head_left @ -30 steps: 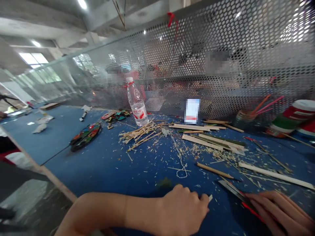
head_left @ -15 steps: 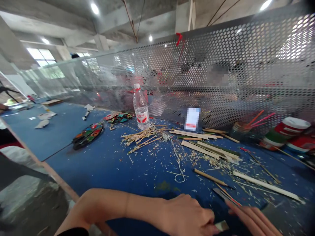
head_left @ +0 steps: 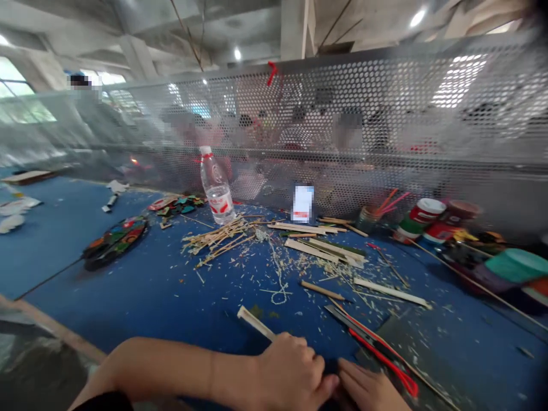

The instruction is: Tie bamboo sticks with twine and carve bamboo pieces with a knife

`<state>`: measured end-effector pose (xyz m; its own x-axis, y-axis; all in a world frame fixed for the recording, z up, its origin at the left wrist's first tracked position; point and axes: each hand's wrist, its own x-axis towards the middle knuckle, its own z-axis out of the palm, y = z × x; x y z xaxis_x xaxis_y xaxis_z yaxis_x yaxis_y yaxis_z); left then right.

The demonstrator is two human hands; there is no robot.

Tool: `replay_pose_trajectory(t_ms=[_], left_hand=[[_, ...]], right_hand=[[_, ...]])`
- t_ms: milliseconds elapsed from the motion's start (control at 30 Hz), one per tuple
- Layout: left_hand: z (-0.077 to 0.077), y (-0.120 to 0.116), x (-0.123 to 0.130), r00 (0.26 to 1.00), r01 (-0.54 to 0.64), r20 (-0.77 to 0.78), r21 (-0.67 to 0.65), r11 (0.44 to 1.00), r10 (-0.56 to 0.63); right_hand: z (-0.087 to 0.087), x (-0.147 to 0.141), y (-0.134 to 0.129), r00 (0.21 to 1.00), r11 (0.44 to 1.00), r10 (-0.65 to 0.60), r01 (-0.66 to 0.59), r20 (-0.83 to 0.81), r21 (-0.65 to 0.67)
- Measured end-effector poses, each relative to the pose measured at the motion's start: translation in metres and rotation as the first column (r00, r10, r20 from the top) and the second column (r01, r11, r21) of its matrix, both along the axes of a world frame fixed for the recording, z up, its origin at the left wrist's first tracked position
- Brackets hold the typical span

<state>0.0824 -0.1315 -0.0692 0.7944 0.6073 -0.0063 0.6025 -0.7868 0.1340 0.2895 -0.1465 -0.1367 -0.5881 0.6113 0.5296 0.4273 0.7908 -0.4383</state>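
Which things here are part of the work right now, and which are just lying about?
In use: left hand holding a bamboo strip; right hand beside a red-handled metal tool.
Lying about: plastic water bottle, bamboo offcuts, painted round board, striped tins.

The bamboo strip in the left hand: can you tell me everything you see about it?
The pale bamboo strip is long, narrow and straight, with a light tan colour and a squared-off end. It looks like dry, shaved bamboo. The left hand grips it, hiding its other end inside the fist. The visible part slants up and away to the left, over the blue tabletop. I cannot tell whether it touches the tabletop.
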Motion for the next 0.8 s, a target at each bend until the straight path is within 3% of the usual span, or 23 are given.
replay_pose_trajectory(t_ms=[67, 133, 267, 367, 467, 633, 733, 800], left_hand=[[-0.008, -0.006, 0.005, 0.991, -0.026, 0.135, 0.186, 0.982, 0.0], [-0.012, -0.007, 0.008, 0.963, -0.052, 0.269, 0.298, 0.953, -0.032], [-0.009, -0.004, 0.011, 0.942, -0.04, 0.331, 0.255, 0.966, -0.049], [-0.004, 0.002, 0.012, 0.94, 0.006, 0.333, 0.188, 0.982, -0.069], [0.0, 0.007, 0.01, 0.949, 0.051, 0.303, 0.119, 0.992, -0.085], [0.013, 0.01, -0.01, 0.976, 0.046, 0.213, 0.008, 0.999, -0.046], [0.026, 0.006, -0.032, 0.988, -0.004, 0.151, -0.037, 0.999, 0.01], [0.034, 0.003, -0.045, 0.994, -0.004, 0.111, -0.067, 0.998, 0.012]], right_hand=[[0.02, 0.0, -0.005, 0.999, 0.983, 0.029, -0.021, 0.042, -0.183], [0.041, 0.001, -0.01, 0.997, 0.932, 0.052, -0.029, 0.054, -0.361], [0.068, 0.005, -0.015, 0.995, 0.795, 0.083, -0.096, -0.049, -0.599], [0.072, 0.007, -0.013, 0.988, 0.718, 0.107, -0.155, -0.112, -0.679], [0.07, 0.005, -0.012, 0.985, 0.679, 0.071, -0.162, -0.156, -0.716], [0.077, -0.004, -0.013, 0.998, 0.704, -0.001, -0.042, -0.06, -0.709], [0.091, -0.008, -0.002, 0.997, 0.824, 0.005, 0.037, 0.073, -0.565], [0.098, -0.011, 0.015, 0.984, 0.923, -0.072, 0.127, 0.162, -0.364]])
